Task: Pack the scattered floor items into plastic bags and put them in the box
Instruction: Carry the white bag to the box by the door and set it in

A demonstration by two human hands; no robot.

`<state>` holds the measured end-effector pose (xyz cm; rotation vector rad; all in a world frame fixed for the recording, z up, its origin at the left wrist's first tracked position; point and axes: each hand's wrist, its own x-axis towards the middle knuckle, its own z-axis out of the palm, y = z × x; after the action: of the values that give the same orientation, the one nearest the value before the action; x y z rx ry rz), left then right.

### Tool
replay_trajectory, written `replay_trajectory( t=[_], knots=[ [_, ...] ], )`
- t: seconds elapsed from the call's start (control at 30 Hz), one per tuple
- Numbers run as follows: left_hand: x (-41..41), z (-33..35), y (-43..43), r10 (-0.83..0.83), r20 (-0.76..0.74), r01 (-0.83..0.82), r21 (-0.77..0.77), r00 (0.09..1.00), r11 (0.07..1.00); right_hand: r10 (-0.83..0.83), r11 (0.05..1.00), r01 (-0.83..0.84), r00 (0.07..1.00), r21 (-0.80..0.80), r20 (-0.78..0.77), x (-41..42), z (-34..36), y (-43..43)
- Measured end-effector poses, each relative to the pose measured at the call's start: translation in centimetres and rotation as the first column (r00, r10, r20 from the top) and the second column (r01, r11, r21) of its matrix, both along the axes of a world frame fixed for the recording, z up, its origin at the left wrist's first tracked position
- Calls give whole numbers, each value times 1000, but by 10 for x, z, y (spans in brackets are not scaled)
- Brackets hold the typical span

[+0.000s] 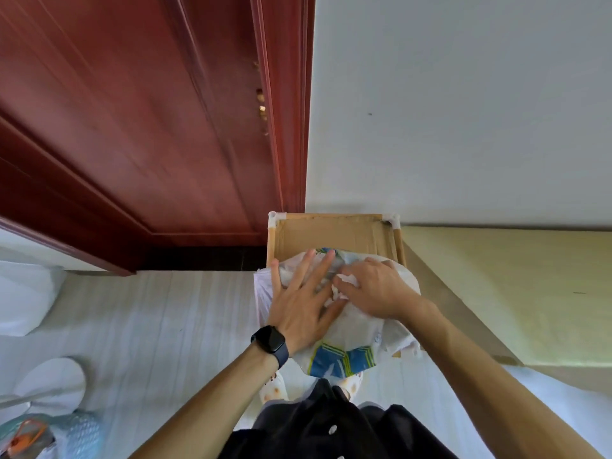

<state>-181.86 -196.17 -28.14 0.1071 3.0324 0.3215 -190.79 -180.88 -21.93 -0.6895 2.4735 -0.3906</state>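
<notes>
Pale floor [149, 319] fills the lower half of the frame, with a red-brown door [132, 127] at the upper left and a white wall [463, 94] at the upper right. At the foot of the wall, in the centre, stands an open cardboard box [328, 233] with white tape on its two far corners. A white plastic bag [347, 329] with a blue, yellow and green print lies in the box's mouth, hiding most of the inside; only the far inner wall shows bare, and the bag bulges over the near rim towards the bottom of the frame. What the bag holds cannot be made out. The left grip [298, 293], a bare hand with a dark watch [270, 339] on its wrist, lies wide and flat on the bag's left side, fingers straight and spread. The right grip [374, 289] sits just beside it to the right, fingers curled around a crumpled bunch of the bag's white plastic. At the lower left corner lies a bubble-wrap bundle [66, 432] with something orange showing through.
</notes>
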Motion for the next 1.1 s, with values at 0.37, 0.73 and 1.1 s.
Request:
replay_trajectory(
  t=[0.37, 0.73, 1.1],
  knots=[
    [-4, 15, 19, 26, -10, -25, 93, 1000, 995, -183, 966, 224, 944, 126, -275, 17, -28, 10],
    [-6, 5, 10, -88, -46, 86, -44, 995, 995, -300, 944, 213, 874, -253, -381, 65, -20, 47],
    [-2, 20, 4, -85, 52, 90, -88, 995, 992, -347, 937, 297, 842, -183, -414, 63, -34, 25]
  ],
)
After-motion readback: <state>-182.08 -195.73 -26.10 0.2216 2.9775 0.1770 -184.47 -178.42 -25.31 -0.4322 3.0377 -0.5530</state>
